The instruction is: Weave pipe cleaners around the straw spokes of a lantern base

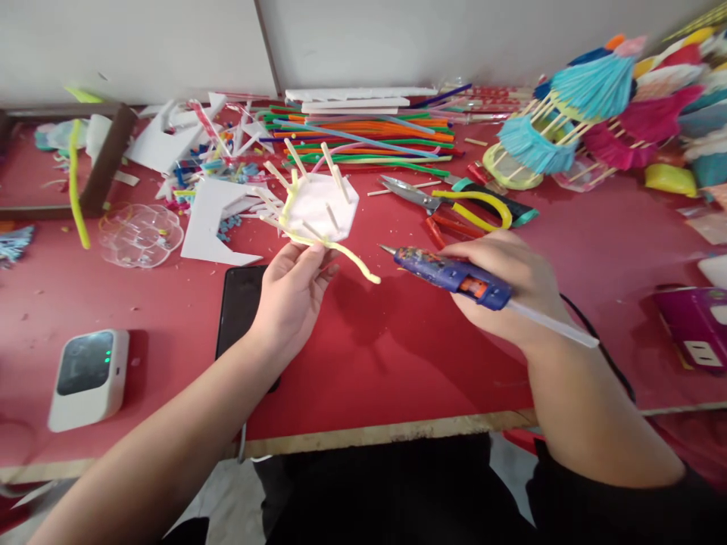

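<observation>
My left hand (298, 284) is closed on the near edge of a white foam base (323, 200), holding it up over the table. Several thin wooden sticks stand out from this many-sided base. A pale yellow pipe cleaner (355, 261) runs along its left and near edges, and its loose end hangs out to the right under my fingers. My right hand (503, 284) grips a blue hot glue gun (448, 274) with a clear glue stick in its back. The nozzle points left, toward the base but apart from it.
Pliers (477, 208) with yellow handles lie behind the glue gun. Colourful pipe cleaners (363, 136) and foam scraps (210, 223) spread along the back. Small pavilion models (545, 144) stand back right. A black phone (238, 303) and a white device (88, 378) are on the left.
</observation>
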`<state>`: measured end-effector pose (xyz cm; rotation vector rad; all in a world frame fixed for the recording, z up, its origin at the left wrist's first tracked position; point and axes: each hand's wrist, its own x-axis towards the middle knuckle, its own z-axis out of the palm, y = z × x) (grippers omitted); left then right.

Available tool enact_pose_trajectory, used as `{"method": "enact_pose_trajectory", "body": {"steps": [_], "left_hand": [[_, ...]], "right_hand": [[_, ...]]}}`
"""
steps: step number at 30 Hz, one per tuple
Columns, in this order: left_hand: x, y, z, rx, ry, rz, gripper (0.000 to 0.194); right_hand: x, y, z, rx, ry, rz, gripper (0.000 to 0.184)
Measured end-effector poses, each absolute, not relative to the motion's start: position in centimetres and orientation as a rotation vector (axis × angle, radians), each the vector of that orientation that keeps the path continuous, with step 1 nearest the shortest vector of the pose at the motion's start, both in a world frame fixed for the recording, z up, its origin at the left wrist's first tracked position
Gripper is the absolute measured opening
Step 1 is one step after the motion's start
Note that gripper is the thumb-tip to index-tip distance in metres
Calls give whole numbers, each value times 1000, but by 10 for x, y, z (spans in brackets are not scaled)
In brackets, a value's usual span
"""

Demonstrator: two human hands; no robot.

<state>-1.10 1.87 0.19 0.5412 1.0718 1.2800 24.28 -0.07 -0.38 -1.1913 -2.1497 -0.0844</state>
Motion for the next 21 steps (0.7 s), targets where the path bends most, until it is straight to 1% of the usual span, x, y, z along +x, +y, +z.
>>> {"method": "enact_pose_trajectory", "body": {"steps": [3,6,13,19,21], "left_hand": [[-10,18,2,546,1075,1314,10],[-10,17,3,564,1051,1303,10],[-10,16,3,569,1040,1273,9],[-11,16,2,580,1058,1263,11],[-11,16,2,585,1068,1257,12]], "right_hand": [[250,-5,-5,-1324,-2402,80,46],[251,-7,-10,-1409,-2514,117,57],[253,-3,-12,-1433,-2515,139,52],[273,-1,-9,-1467,-2475,87,59],[281,0,-9,-1519,-2423,92,59]]}}
